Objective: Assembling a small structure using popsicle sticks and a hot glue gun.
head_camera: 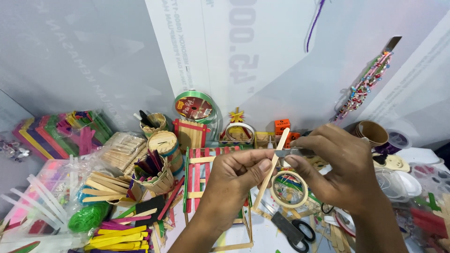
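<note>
Both forearms rose from the bottom edge, meeting above the tape roll (289, 189). Left hand (234, 180) curled, thumb and forefinger pinching a plain stick (276, 161) slanting just left of the roll. Right hand (335, 164), palm down, squeezed a small metal cutter (287, 152) across the stick.
</note>
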